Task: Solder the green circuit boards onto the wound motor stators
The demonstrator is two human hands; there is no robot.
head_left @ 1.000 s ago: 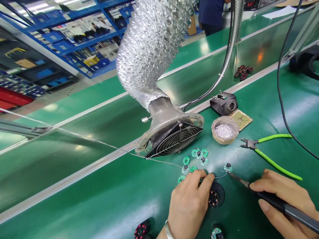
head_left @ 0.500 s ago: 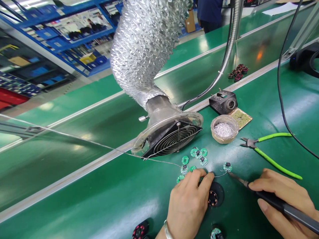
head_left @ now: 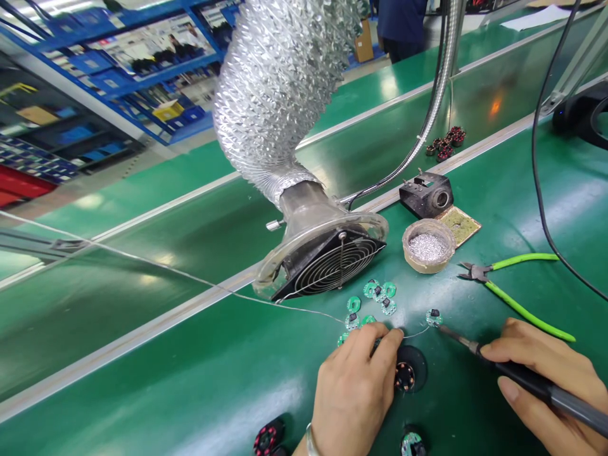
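Note:
My left hand (head_left: 354,386) pinches a thin solder wire (head_left: 418,334), whose free end reaches the edge of a small round green circuit board (head_left: 434,317). In my right hand (head_left: 546,373) is a soldering iron (head_left: 517,373), held like a pen. Its tip is close beside that board's lower right edge; whether they touch I cannot tell. Behind my left fingers lie several similar boards (head_left: 378,292), partly hidden by the hand. A round black part with a ring of copper-coloured spots (head_left: 405,376) sits just right of my left hand.
A fume extractor hood (head_left: 332,253) on a silver duct (head_left: 280,95) hangs beyond the boards. Nearby are a tub of metal shavings (head_left: 428,247), an iron stand (head_left: 427,195) and green-handled cutters (head_left: 517,272). Motor-like parts (head_left: 269,436) lie at the front; a black cable (head_left: 536,158) hangs at right.
The iron's tip has drawn slightly right, away from the board. My left hand has shifted a little left with the wire. The cluster of red-black parts at the back has moved left.

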